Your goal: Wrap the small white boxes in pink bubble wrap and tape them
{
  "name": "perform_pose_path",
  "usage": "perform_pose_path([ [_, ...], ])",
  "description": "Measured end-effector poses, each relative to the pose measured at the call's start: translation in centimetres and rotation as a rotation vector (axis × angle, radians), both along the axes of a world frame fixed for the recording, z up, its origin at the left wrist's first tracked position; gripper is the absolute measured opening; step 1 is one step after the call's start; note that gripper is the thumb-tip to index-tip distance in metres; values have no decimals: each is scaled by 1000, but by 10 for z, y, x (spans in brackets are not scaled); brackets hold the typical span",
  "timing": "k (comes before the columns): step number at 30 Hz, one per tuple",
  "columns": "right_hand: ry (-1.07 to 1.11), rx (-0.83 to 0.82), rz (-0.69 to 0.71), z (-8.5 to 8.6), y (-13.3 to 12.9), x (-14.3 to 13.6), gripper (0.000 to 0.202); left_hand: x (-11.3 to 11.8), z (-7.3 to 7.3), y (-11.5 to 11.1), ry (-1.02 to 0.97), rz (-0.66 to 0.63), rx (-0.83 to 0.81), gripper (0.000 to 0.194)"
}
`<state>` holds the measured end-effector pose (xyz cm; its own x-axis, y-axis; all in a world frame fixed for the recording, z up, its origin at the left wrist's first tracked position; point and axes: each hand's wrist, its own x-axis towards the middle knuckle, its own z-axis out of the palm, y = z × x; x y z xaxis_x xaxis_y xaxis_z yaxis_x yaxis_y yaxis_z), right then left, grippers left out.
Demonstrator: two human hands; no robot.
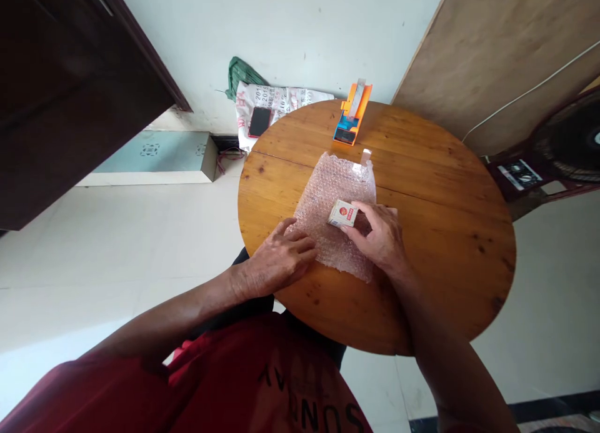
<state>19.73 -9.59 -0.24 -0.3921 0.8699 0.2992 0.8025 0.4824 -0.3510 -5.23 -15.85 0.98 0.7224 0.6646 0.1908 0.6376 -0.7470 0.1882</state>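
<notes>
A sheet of pinkish clear bubble wrap [323, 183] lies on the round wooden table in front of me. Over its middle is a small white box [344, 214] with a red round mark and red print. My right hand [382, 233] grips this box at its right end, between thumb and fingers. Loosely bent, the fingers of my left hand [285, 255] rest at the left edge of the wrap with nothing seen in them. A short strip of clear tape [366, 155] sticks up at the wrap's far right corner.
Beyond the wrap, an orange and blue tape dispenser [351, 117] stands near the far edge of the round wooden table [445, 233]. Behind the table, a dark phone [259, 122] lies on a printed white sack [285, 99]. To the right is a fan [572, 139].
</notes>
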Motion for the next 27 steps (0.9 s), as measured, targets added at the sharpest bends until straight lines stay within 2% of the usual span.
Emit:
perform_pose_path([
  [5,31,19,-1,1,-2,1,39,4,-3,7,72,-28,74,23],
  [11,50,4,9,2,-3,2,37,8,-8,5,35,12,88,21],
  [16,54,-8,16,3,-3,2,39,6,-2,8,61,-20,64,19],
  [23,23,-23,24,-1,-1,7,57,14,-4,13,123,-51,101,16],
  [27,91,-52,34,3,-2,12,55,13,4,18,-4,-7,54,12],
])
